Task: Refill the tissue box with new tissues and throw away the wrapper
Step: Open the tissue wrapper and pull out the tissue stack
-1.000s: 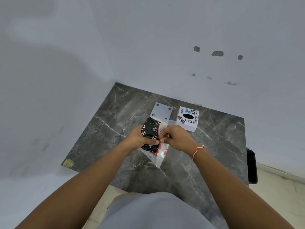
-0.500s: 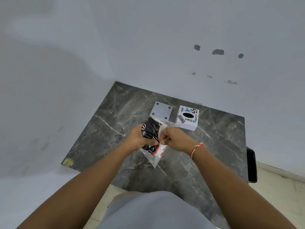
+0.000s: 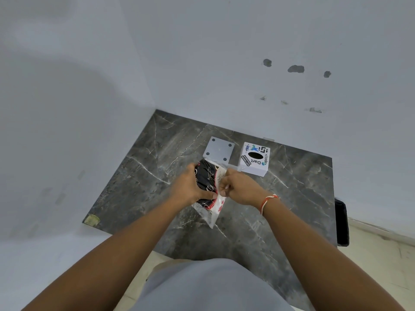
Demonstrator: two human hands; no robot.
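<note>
I hold the pack [image 3: 207, 187] between both hands, long axis running away from me. Left hand [image 3: 190, 189] grips its side; right hand [image 3: 240, 187] pinches the wrapper. The box [image 3: 253, 161] lies just beyond, nearer my right.

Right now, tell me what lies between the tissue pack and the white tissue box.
In the head view, only bare marble tabletop separates the tissue pack from the tissue box.

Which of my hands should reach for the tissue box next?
Right, probably: the right hand sits nearer the tissue box, while the left hand grips the tissue pack.
</note>
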